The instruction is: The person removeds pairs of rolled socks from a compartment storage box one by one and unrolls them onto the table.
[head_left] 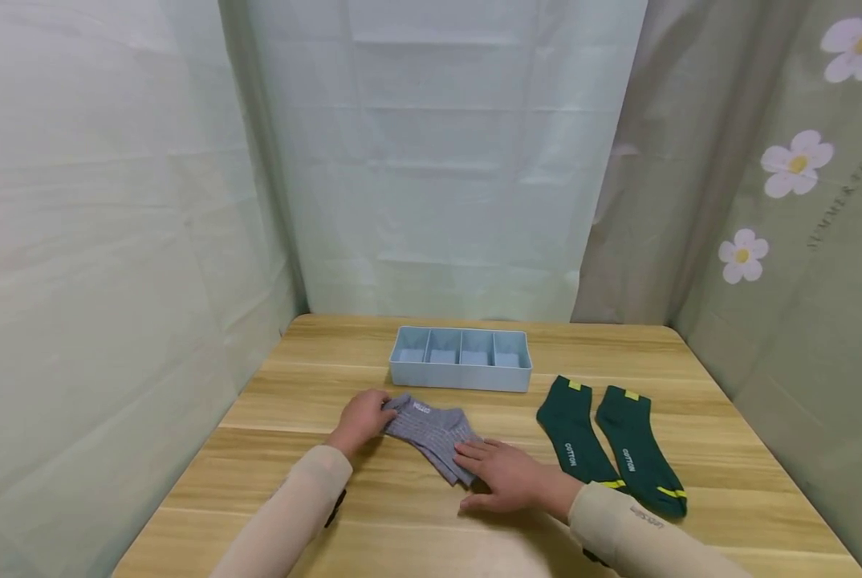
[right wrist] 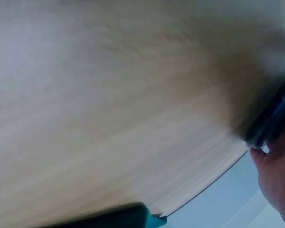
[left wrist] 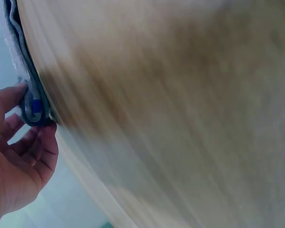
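A pair of grey ribbed ankle socks (head_left: pixel 434 433), one over the other with light "COTTON" lettering, lies on the wooden table. My left hand (head_left: pixel 363 417) pinches the socks at their left end. In the left wrist view the thumb of that hand (left wrist: pixel 21 166) lies above the layered grey fabric (left wrist: pixel 31 90) and the fingers beneath it. At the right end, my right hand (head_left: pixel 506 475) rests on the socks with its fingers extended. The right wrist view shows the right hand (right wrist: pixel 278 178) at its edge, against the dark, shaded fabric; most of its fingers are hidden there.
Behind the socks stands a light blue box (head_left: pixel 460 376) with several compartments. Two dark green socks (head_left: pixel 579 433) with yellow bands lie flat, side by side, to the right. Pale curtains (head_left: pixel 438 160) hang around the wooden table (head_left: pixel 272 482).
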Available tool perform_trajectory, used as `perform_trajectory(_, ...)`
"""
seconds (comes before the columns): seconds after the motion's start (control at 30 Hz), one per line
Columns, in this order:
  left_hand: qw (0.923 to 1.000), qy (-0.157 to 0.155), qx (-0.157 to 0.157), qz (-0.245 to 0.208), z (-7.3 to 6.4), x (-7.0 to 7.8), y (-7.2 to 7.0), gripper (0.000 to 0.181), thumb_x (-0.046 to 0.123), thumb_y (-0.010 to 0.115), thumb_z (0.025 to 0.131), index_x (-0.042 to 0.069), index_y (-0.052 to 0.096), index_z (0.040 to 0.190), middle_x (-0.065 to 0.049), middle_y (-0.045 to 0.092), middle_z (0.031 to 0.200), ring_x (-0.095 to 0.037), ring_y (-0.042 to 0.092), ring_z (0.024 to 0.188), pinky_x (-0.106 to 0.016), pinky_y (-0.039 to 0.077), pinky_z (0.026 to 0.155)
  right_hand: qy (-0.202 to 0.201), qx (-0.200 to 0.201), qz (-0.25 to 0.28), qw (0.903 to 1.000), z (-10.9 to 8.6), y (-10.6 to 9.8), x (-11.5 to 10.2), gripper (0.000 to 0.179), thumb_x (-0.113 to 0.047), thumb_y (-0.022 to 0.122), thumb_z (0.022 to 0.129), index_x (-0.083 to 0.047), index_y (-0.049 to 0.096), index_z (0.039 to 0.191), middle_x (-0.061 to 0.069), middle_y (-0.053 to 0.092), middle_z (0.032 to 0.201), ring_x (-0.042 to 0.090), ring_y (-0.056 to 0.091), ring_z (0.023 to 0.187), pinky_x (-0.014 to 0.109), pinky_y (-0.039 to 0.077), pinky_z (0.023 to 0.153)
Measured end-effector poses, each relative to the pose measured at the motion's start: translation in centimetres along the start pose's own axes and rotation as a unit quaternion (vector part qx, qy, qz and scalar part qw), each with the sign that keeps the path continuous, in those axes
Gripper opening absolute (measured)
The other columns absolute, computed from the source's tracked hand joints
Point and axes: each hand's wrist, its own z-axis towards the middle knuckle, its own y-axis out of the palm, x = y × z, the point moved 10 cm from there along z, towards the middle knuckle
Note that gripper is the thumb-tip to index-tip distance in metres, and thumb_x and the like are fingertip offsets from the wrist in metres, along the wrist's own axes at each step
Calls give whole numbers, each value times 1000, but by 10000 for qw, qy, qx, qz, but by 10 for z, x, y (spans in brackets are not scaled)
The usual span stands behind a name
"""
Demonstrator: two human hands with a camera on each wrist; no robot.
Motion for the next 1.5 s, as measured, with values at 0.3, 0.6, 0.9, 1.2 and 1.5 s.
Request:
perform_trajectory(0.3, 9993, 161, 346, 15, 5, -5, -6, 7, 8, 70, 89, 2, 71, 92, -10, 67, 86, -27, 63, 80, -45, 52, 73, 4, -62, 105, 9999, -1, 4, 0, 81, -66, 46, 95, -9, 42, 151, 8, 34, 158, 28, 35, 143, 42, 32, 114)
perform_trajectory(0.6, 9995, -165, 222, 169, 6, -13, -9, 10, 8, 66, 91, -1, 71, 93, -14, 70, 90, -33, 66, 85, -49, 53, 78, 5, -77, 208, 9998, -1, 4, 0, 80, -66, 45, 96, -9, 41, 152, 8, 33, 158, 27, 34, 143, 42, 34, 113)
perform_trajectory(0.9, 9985, -463, 247, 154, 3, -29, -15, 18, 7, 56, 96, -2, 69, 86, -18, 69, 87, -39, 66, 85, -53, 52, 77, -65, -78, 170, 9998, 1, 3, 5, 77, -67, 42, 97, -11, 45, 150, 5, 36, 157, 23, 35, 143, 42, 32, 114)
perform_trajectory(1.2, 9880, 1382, 61, 681, -4, 8, -10, 36, 15, 66, 96, -5, 62, 126, -25, 58, 130, -40, 53, 122, -54, 41, 103, -15, -60, 208, 9998, 4, -2, -1, 75, -63, 42, 99, -10, 40, 153, 9, 32, 159, 28, 31, 145, 46, 29, 115)
perform_trajectory(1.5, 9708, 944, -1728, 1369, -18, -6, 29, 76, 52, 45, 102, -5, 34, 151, -22, 28, 158, -37, 23, 147, -63, 20, 113, 119, -362, 20, 9993, 5, 8, -6, 76, -62, 34, 101, -10, 33, 155, 8, 27, 161, 26, 25, 148, 46, 26, 116)
